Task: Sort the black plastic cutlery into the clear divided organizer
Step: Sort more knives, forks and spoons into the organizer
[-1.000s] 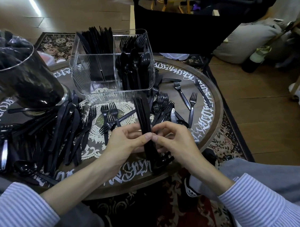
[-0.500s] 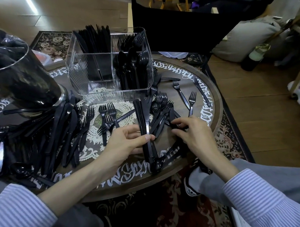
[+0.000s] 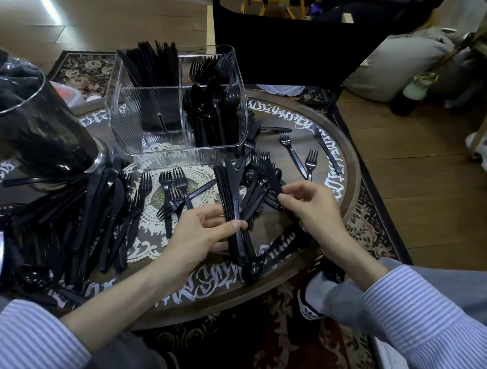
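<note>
Near the front edge of the round counter, seen from the head camera, the left hand holds a bundle of knives in a thumb-and-finger grip at the handles, blades pointing toward the clear organizer — which already has knives in its back-left compartment and forks and spoons on its right side. The right hand pinches one more black piece out of the loose heap beside it. Such cutlery looks light, stiff and slick — best gripped mid-handle so the stack doesn't fan out.
</note>
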